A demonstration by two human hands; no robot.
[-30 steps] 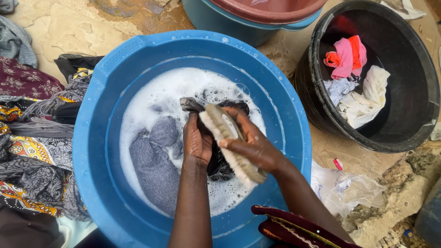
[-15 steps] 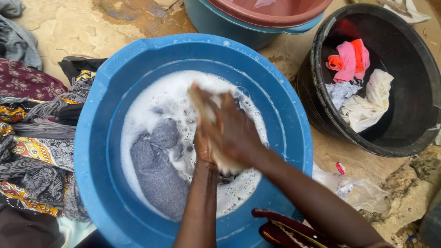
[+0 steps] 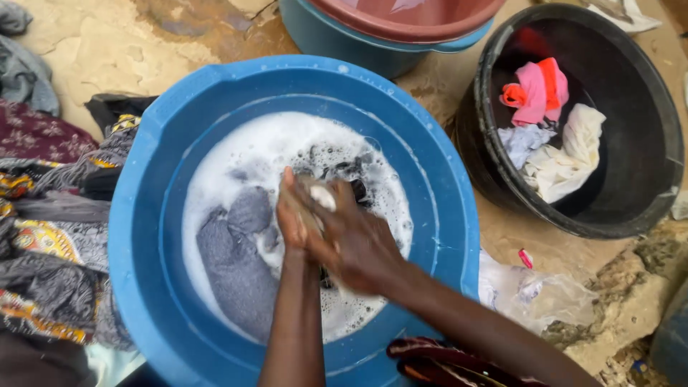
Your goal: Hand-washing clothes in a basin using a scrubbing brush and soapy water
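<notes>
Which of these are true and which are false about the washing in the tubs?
1. The blue tub holds soapy water. True.
2. Both hands, left hand and right hand, are pressed together on a cloth. True.
3. The black tub is empty. False: pink and white clothes lie in it.
4. A grey cloth lies in the suds. True.
5. The patterned clothes sit right of the blue tub. False: they lie on its left.

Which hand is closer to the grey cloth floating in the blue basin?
The left hand: it sits right at the edge of the grey cloth. The right hand is on the far side of it, further from the cloth.
</notes>
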